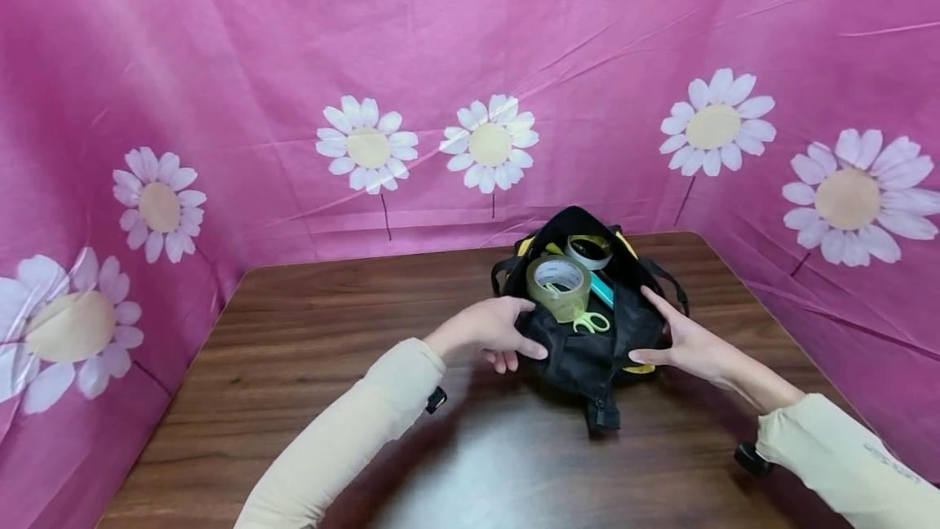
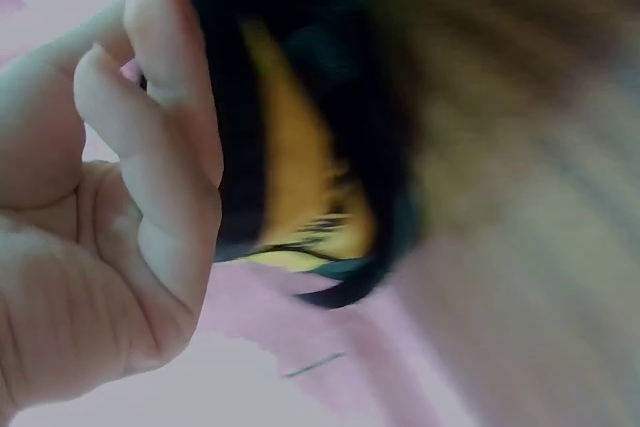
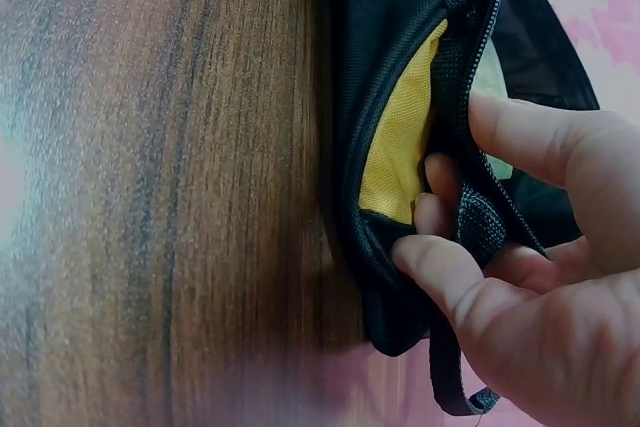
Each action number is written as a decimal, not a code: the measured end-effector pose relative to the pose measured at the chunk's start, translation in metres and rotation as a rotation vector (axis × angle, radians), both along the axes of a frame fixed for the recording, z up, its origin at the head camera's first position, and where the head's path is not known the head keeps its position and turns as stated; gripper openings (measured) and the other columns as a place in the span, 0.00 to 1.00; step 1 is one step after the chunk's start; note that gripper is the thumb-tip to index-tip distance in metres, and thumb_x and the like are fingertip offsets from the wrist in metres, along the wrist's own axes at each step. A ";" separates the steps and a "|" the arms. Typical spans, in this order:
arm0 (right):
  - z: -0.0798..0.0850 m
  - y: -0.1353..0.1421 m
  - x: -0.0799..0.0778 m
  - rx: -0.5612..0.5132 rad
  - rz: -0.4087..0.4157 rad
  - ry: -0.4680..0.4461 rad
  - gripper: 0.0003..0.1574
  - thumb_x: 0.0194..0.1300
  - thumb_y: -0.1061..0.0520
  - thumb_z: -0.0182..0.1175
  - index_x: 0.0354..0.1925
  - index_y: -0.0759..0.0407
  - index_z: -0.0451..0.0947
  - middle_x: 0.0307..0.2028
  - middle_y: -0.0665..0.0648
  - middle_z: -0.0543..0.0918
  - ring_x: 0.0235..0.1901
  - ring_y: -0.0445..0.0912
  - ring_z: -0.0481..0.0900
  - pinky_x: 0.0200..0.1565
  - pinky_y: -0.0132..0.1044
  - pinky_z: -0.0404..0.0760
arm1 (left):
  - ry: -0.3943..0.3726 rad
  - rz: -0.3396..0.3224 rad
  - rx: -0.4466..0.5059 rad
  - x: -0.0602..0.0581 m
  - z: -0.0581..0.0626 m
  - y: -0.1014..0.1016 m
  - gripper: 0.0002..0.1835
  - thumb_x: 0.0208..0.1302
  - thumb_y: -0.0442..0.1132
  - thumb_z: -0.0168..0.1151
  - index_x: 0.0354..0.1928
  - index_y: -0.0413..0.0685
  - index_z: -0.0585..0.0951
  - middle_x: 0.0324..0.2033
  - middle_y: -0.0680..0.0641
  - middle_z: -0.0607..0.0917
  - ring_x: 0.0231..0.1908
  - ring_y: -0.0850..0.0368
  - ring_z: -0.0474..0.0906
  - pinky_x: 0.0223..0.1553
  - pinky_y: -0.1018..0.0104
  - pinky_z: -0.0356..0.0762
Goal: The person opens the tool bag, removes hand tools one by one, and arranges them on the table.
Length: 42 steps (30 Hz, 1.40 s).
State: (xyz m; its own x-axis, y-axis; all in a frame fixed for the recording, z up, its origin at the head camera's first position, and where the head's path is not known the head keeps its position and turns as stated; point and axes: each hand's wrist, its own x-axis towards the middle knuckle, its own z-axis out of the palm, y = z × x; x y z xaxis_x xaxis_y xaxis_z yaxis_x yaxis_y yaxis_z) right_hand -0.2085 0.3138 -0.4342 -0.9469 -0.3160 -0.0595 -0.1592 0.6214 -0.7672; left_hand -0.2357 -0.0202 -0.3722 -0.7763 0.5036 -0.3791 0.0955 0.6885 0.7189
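Note:
A black and yellow zippered bag (image 1: 569,366) lies unzipped on the table, its mouth gaping toward me. Inside sit a roll of clear packing tape (image 1: 571,306), a white tape roll (image 1: 596,264), scissors with pale green handles (image 1: 590,317) and a teal object (image 1: 601,290) of unclear kind. My left hand (image 1: 495,328) grips the bag's left side, thumb along its front edge. On the opposite side, my right hand (image 1: 685,343) holds the bag's wall, thumb and fingers around the zipper edge (image 3: 487,42) and a yellow panel (image 3: 400,147). Some contents deeper inside are hidden.
The brown wooden table (image 1: 330,317) runs under the bag, which stands near its back right. A pink cloth with white daisies (image 1: 411,23) hangs behind and on both sides. Black straps (image 1: 670,282) loop out from the bag's sides.

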 end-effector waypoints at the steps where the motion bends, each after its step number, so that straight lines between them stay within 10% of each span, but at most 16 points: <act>1: 0.000 0.000 0.000 0.006 0.001 0.007 0.71 0.61 0.52 0.75 0.81 0.59 0.34 0.71 0.76 0.54 0.56 0.65 0.65 0.53 0.55 0.72 | 0.002 -0.020 0.011 -0.001 0.011 0.002 0.45 0.63 0.47 0.74 0.77 0.50 0.62 0.19 0.42 0.86 0.15 0.54 0.81 0.15 0.65 0.77; 10: 0.002 0.002 0.000 -0.006 0.002 0.022 0.70 0.61 0.53 0.75 0.81 0.60 0.35 0.62 0.71 0.61 0.46 0.57 0.66 0.45 0.35 0.71 | 0.020 -0.029 0.251 -0.032 0.089 0.030 0.25 0.65 0.46 0.72 0.59 0.44 0.79 0.31 0.46 0.87 0.24 0.52 0.83 0.30 0.55 0.86; 19: 0.003 0.001 0.002 -0.019 0.009 0.014 0.69 0.62 0.53 0.74 0.81 0.60 0.36 0.67 0.73 0.58 0.49 0.58 0.65 0.46 0.35 0.70 | -0.038 -0.003 0.363 -0.053 0.107 0.083 0.19 0.66 0.44 0.71 0.55 0.41 0.82 0.38 0.45 0.88 0.34 0.53 0.87 0.39 0.59 0.87; 25: 0.002 0.000 0.004 -0.014 0.002 0.018 0.69 0.61 0.52 0.74 0.81 0.60 0.36 0.70 0.74 0.56 0.51 0.60 0.65 0.48 0.37 0.70 | -0.131 0.124 0.413 -0.064 0.090 0.118 0.15 0.66 0.43 0.71 0.51 0.43 0.85 0.41 0.45 0.88 0.36 0.54 0.85 0.41 0.60 0.87; 33: -0.002 -0.003 0.004 -0.028 -0.008 -0.002 0.70 0.61 0.52 0.75 0.81 0.58 0.36 0.61 0.72 0.63 0.46 0.57 0.65 0.45 0.38 0.70 | -0.217 0.290 0.576 -0.076 0.028 0.140 0.07 0.67 0.37 0.69 0.41 0.40 0.86 0.46 0.36 0.87 0.51 0.39 0.84 0.48 0.54 0.85; 42: 0.002 -0.002 0.004 0.005 -0.005 0.021 0.71 0.60 0.51 0.75 0.81 0.58 0.36 0.64 0.73 0.61 0.46 0.56 0.67 0.45 0.40 0.71 | -0.344 0.266 0.530 -0.083 -0.003 0.138 0.10 0.72 0.33 0.62 0.48 0.33 0.81 0.52 0.31 0.84 0.57 0.35 0.80 0.58 0.49 0.79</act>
State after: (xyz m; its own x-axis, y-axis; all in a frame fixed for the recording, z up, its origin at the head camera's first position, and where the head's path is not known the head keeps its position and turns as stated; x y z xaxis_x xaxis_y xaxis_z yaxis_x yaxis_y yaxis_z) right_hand -0.2044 0.3118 -0.4317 -0.9495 -0.3110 -0.0413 -0.1718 0.6257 -0.7609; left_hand -0.3186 0.1175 -0.3752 -0.7790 0.4981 -0.3809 -0.3219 0.2036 0.9246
